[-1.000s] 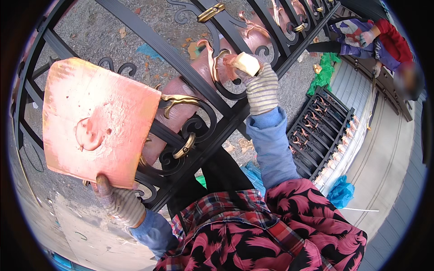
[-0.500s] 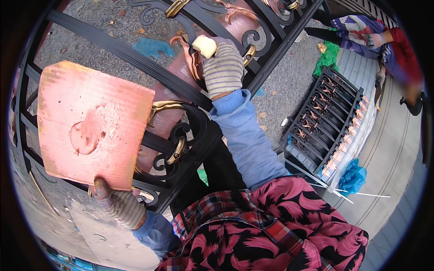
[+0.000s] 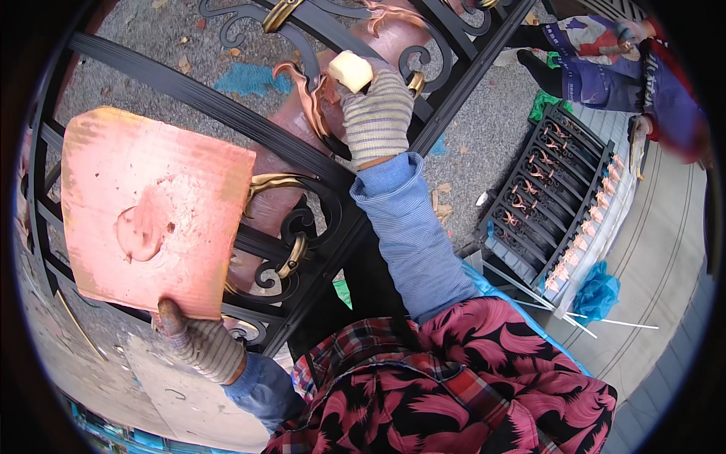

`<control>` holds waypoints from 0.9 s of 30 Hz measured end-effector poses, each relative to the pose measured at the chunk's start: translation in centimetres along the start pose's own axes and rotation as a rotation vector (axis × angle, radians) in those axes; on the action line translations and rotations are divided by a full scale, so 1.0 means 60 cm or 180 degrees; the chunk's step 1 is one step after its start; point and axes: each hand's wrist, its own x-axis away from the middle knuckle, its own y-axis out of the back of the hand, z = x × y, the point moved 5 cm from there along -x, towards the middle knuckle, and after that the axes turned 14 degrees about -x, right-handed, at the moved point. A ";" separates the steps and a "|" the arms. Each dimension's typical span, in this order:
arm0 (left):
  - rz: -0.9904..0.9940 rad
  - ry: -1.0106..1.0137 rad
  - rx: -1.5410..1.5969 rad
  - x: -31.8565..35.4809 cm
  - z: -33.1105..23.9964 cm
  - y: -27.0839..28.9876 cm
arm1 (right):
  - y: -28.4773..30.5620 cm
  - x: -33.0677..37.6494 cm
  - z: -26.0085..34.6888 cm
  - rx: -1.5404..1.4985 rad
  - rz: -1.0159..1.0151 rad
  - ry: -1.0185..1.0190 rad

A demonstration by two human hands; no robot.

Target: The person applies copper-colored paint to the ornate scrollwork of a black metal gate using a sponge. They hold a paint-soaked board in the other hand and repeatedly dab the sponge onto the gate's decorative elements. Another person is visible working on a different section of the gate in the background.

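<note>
Up against the black iron gate (image 3: 302, 163), the person's right hand (image 3: 376, 113), in a striped knit glove, is clenched around a small pale sponge (image 3: 349, 70), pressing it near a copper-coloured leaf scroll (image 3: 302, 91) on the ironwork. The left hand (image 3: 198, 342), gloved the same way, grips the lower edge of a flat piece of cardboard (image 3: 151, 212) and holds it up beside the gate; the board is smeared pink-copper, with a wet blob of paint (image 3: 140, 231) near its middle, so it looks to serve as a palette. Gold curls (image 3: 291, 257) sit lower on the gate, between the two hands.

By the look of it, the step in hand is dabbing colour onto the scrolls with the sponge. The next move would seem to call for a light, controlled touch, so the paint stays on the raised ornament and off the black bars, and for keeping the cardboard level and within reach of the sponge.

Further out, gravel ground (image 3: 469, 129) shows through the bars. To the right a smaller black fence panel (image 3: 544, 204) with copper tips lies flat, a blue bag (image 3: 597, 291) beside it, and another person (image 3: 605, 60) works at the upper right.
</note>
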 end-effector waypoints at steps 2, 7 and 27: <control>-0.0115 -0.0063 -0.0034 0.010 -0.006 0.021 | -0.033 0.006 0.018 0.0078 0.0211 0.0282; 0.0018 -0.0069 0.0063 -0.002 -0.017 0.015 | -0.019 0.022 0.017 0.0302 0.0487 -0.0165; -0.0096 0.0287 0.0194 -0.020 -0.039 0.024 | -0.026 0.001 0.034 0.0107 0.0936 -0.0318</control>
